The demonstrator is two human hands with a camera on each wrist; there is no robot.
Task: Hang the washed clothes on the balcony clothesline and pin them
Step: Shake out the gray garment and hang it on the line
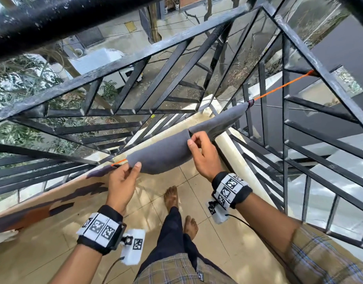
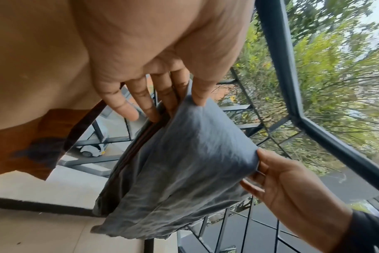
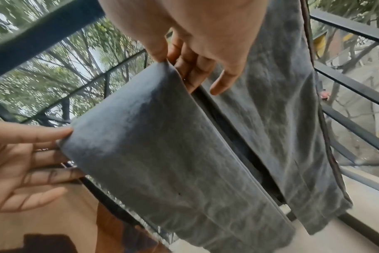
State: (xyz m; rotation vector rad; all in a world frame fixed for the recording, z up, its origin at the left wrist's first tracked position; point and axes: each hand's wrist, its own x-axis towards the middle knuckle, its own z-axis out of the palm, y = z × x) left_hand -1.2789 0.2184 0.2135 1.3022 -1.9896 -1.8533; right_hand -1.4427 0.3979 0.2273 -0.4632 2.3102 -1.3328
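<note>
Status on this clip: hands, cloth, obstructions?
Left hand and right hand each pinching grey cloth. Cloth draped over orange line. No pins seen. Nothing blocking.

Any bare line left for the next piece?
Bare orange line runs from the far gray cloth to the railing. A short gap shows by the left hand, before the brown patterned cloth. The middle is crowded: both hands pinch the near gray cloth.

Grey cloth [image 1: 164,156] draped over orange clothesline [image 1: 279,88].
</note>
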